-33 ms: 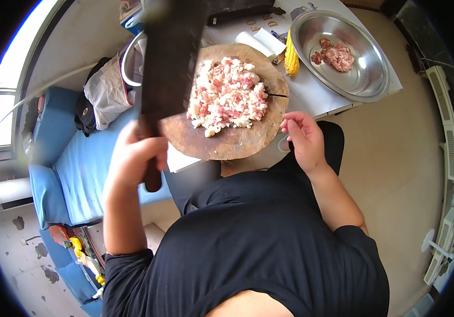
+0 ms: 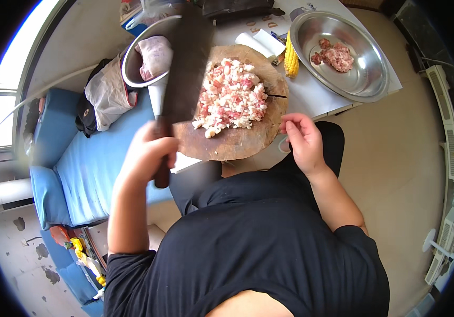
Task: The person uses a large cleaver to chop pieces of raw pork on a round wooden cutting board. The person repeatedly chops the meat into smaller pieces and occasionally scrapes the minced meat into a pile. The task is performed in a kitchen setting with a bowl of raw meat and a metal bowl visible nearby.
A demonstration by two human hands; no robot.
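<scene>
My left hand (image 2: 149, 153) is closed around the handle of a cleaver (image 2: 187, 71). Its broad dark blade is raised, slightly blurred, and covers the left part of a round wooden chopping board (image 2: 235, 147). A spread heap of chopped pink and white meat (image 2: 232, 98) lies on that board. Beside the board's right edge is my right hand (image 2: 306, 141), with nothing in it; its fingers are loosely bent and partly apart. A crack runs into the board from the right, just above those fingers.
A steel basin (image 2: 367, 87) with minced meat (image 2: 339, 56) stands at the table's right, beside a corn cob (image 2: 291, 59). Behind the cleaver, a metal bowl (image 2: 127, 71) holds a large pale piece of meat (image 2: 154, 56). A blue sofa (image 2: 100, 164) bearing bags (image 2: 109, 95) is at left.
My left hand and the cleaver have shifted to the right, uncovering more of the bowl and its large piece of meat. My right hand has hardly moved.
</scene>
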